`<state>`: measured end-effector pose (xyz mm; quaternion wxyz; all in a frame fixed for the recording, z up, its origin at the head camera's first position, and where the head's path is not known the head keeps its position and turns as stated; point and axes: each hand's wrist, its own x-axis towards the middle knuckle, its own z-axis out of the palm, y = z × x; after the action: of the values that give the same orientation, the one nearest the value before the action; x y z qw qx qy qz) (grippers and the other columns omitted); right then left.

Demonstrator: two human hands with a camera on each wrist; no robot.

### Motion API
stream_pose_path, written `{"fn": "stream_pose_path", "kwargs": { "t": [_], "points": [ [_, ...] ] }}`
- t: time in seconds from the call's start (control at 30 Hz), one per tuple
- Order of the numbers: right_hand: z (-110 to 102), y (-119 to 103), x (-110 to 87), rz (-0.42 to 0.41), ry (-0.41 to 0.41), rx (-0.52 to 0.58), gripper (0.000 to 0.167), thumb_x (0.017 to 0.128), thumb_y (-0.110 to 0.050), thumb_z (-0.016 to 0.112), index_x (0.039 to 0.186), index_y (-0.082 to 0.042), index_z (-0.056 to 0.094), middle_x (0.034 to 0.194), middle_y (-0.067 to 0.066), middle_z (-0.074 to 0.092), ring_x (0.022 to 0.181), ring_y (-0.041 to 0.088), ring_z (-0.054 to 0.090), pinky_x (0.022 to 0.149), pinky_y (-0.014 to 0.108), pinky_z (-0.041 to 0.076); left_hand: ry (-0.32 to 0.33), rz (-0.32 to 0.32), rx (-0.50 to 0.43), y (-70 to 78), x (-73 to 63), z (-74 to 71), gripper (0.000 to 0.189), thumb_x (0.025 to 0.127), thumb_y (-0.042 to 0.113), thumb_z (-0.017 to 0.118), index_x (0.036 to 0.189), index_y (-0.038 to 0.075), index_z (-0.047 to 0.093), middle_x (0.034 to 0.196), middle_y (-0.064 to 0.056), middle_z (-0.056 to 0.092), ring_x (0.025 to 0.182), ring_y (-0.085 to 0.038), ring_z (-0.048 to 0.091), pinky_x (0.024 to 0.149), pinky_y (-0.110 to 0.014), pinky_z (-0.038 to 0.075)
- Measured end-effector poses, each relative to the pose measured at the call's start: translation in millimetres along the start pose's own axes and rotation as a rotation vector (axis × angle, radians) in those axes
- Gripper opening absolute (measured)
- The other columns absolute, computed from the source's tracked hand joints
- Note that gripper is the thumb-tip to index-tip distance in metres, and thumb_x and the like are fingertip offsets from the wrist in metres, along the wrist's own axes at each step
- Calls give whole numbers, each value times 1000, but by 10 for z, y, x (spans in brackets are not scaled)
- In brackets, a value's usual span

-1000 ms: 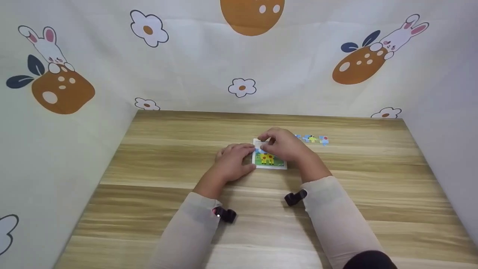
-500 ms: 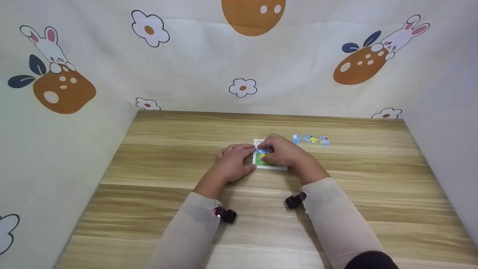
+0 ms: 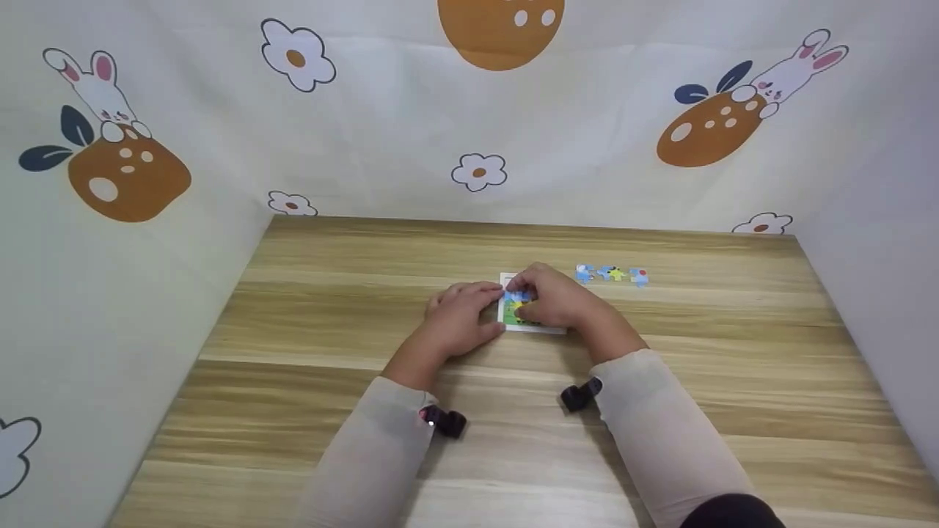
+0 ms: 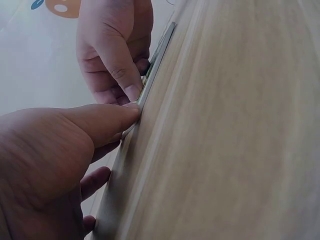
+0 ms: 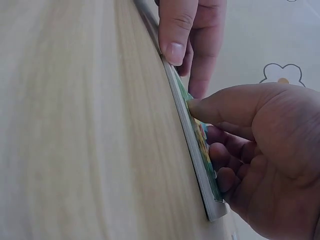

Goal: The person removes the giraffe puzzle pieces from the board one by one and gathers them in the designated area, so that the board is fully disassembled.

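Observation:
A small white-framed jigsaw puzzle (image 3: 512,328) lies flat on the table, with green and yellow printed pieces in its lower part. Along its left edge rests my left hand (image 3: 458,320), thumb at the near corner and fingers at the far one. My right hand (image 3: 561,297) reaches over the puzzle from the right. Its thumb and index finger pinch at a blue puzzle piece (image 3: 518,295) in the upper left of the frame. In the right wrist view, the right thumb (image 5: 227,106) sits on the picture surface and the other fingers curl. The right hand hides much of the puzzle.
Loose jigsaw pieces (image 3: 611,273) lie in a short row beyond the right hand. The wood-grain table (image 3: 330,293) extends around the puzzle, with a patterned curtain (image 3: 381,125) behind it. Black wrist cameras (image 3: 581,396) sit at both sleeves.
My right hand has moved slightly toward me over the puzzle, uncovering the leftmost loose piece, then held nearly still. The left hand stays at the puzzle's left edge.

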<state>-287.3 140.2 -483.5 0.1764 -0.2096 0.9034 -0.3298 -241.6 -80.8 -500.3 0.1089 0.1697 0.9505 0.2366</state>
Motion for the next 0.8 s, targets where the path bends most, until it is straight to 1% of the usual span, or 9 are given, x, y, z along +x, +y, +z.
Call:
{"fn": "stream_pose_path", "kwargs": {
  "t": [0.13, 0.33, 0.5, 0.67, 0.8],
  "points": [
    [-8, -17, -5, 19, 8, 5, 33, 93, -10, 79, 125, -11, 71, 124, 10, 63, 112, 27, 58, 104, 44, 50, -4, -4, 0, 4, 2, -1, 65, 101, 46, 70, 161, 30, 50, 170, 12, 43, 161, -26, 32, 125, -63, 23],
    [-11, -24, -11, -12, 42, -30, 34, 91, -10, 81, 124, -10, 77, 117, 9, 69, 106, 25, 62, 99, 44, 54, 0, -2, 1, -2, 6, 3, 65, 101, 46, 71, 161, 30, 51, 170, 13, 44, 160, -26, 33, 125, -63, 23],
    [-34, -15, -28, -24, 59, -35, 33, 92, -11, 81, 126, -11, 78, 115, 7, 69, 102, 23, 63, 95, 42, 55, -1, -7, 1, -9, 6, 9, 65, 101, 47, 71, 161, 31, 51, 170, 14, 44, 161, -26, 32, 126, -63, 23],
    [-161, 21, -81, 1, 93, -12, 33, 95, -16, 79, 128, -18, 77, 118, 2, 70, 102, 23, 62, 92, 39, 54, -7, -16, -1, 2, 1, 4, 64, 101, 47, 70, 160, 31, 51, 170, 14, 43, 161, -27, 31, 126, -64, 22],
    [-320, 126, -162, 8, 145, 28, 37, 95, -20, 80, 131, -22, 76, 124, -2, 73, 106, 23, 64, 94, 40, 53, -5, -29, -10, 15, -13, -1, 62, 102, 46, 70, 159, 31, 52, 169, 14, 44, 161, -26, 32, 127, -64, 21]
  ]
}}
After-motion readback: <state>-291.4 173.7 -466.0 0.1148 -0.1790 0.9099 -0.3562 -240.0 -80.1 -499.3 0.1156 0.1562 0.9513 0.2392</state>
